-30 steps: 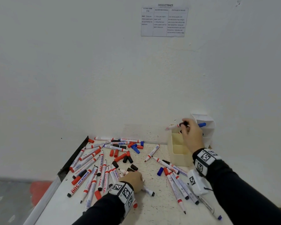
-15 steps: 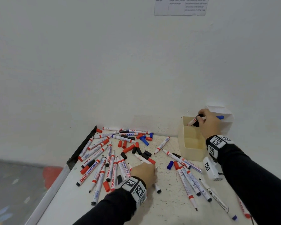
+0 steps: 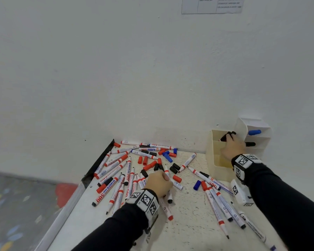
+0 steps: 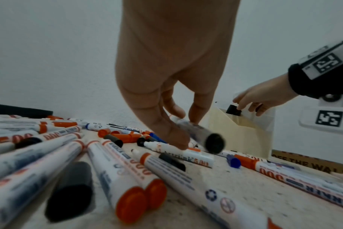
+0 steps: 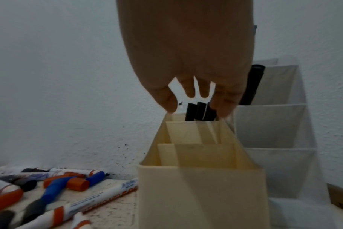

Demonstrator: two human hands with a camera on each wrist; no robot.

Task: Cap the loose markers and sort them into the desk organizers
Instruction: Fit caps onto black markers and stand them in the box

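My right hand (image 3: pixel 229 137) hovers over the cream organizer (image 3: pixel 214 171) and holds a black-capped marker (image 3: pixel 225 136) by its cap. The marker stands in the back compartment beside other black caps (image 5: pixel 201 111). My right hand's fingertips (image 5: pixel 225 105) point down at the caps. On the table, my left hand (image 3: pixel 159 182) pinches a white marker with a black end (image 4: pixel 206 136) between thumb and fingers (image 4: pixel 194 122), just above the pile. The white tiered organizer (image 3: pixel 259 127) behind holds a blue-capped marker (image 3: pixel 254 132) and a black one (image 3: pixel 250 144).
Several uncapped markers (image 3: pixel 116 171) and loose red, black and blue caps (image 3: pixel 149 165) cover the table's left and middle. More markers (image 3: pixel 217 205) lie fanned at the front right. A black strip (image 3: pixel 100 160) edges the table's left side. The wall stands close behind.
My right hand brought the black-capped marker from level above the organizer down into its back compartment. My left hand stayed on the pile, gripping a marker. The head view tilted down.
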